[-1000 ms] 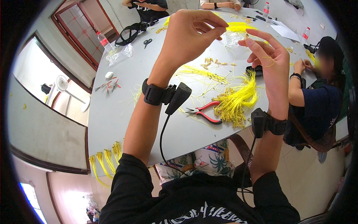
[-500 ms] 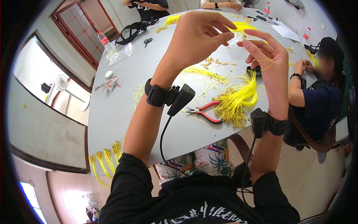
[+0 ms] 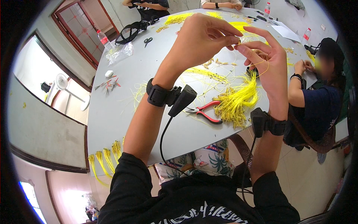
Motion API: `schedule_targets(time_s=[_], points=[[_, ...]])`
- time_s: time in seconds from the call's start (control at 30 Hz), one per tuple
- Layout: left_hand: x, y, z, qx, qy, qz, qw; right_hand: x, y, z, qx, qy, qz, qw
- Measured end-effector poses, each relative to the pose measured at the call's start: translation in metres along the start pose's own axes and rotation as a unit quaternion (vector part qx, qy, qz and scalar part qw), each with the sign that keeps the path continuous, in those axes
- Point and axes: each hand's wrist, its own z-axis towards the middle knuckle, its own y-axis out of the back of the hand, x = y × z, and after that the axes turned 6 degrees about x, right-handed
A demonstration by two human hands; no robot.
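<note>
My left hand [image 3: 203, 39] and my right hand [image 3: 265, 56] are raised over the table, fingertips nearly meeting. The left thumb and index finger pinch together on something too small to make out. A thin yellow cord [image 3: 267, 67] loops across the right palm and fingers, which are curled around it with the index finger stretched toward the left hand. Below them lies a thick bundle of yellow cords [image 3: 244, 95] with gold-coloured ends. Beside the bundle rest red-and-black pliers [image 3: 205, 112]. More loose yellow cords [image 3: 207, 74] and small gold pieces [image 3: 216, 62] spread behind.
Several tied yellow bunches [image 3: 107, 156] hang over the near left edge of the grey table [image 3: 112, 127]. Scissors [image 3: 148, 42], a plastic bag [image 3: 121, 54], a bottle [image 3: 104, 39] and a white case [image 3: 109, 73] lie to the left. A person [image 3: 317, 89] works at the right; others sit across.
My left hand has shifted slightly right, and its thumb and index finger have closed into a pinch. The right fingers have come closer to it, with the cord still looped over them.
</note>
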Motion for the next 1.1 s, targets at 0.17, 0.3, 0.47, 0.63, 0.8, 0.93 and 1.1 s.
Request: schedule_targets(time_s=[0.17, 0.3, 0.47, 0.63, 0.8, 0.93, 1.1], points=[[0.001, -0.003, 0.001, 0.008, 0.002, -0.022, 1.000, 0.001, 0.002, 0.000, 0.005, -0.005, -0.025, 1.000], [0.002, -0.003, -0.001, 0.026, 0.011, -0.024, 0.999, 0.001, 0.004, -0.001, 0.014, -0.005, -0.056, 0.998], [0.006, -0.004, 0.000, 0.018, 0.012, -0.047, 0.999, -0.005, 0.002, 0.002, 0.023, 0.011, -0.029, 0.999], [0.010, -0.008, 0.003, -0.047, -0.004, -0.180, 0.982, -0.014, -0.008, 0.009, -0.093, 0.064, -0.035, 0.993], [0.010, -0.013, 0.002, -0.093, 0.046, -0.276, 0.956, -0.012, -0.016, 0.007, -0.063, 0.063, 0.040, 0.995], [0.010, -0.015, 0.003, -0.095, 0.056, -0.290, 0.951, -0.008, -0.023, 0.003, 0.012, 0.033, 0.112, 0.993], [0.010, -0.017, 0.002, -0.113, 0.073, -0.263, 0.955, -0.004, -0.028, 0.003, 0.002, 0.013, 0.159, 0.987]])
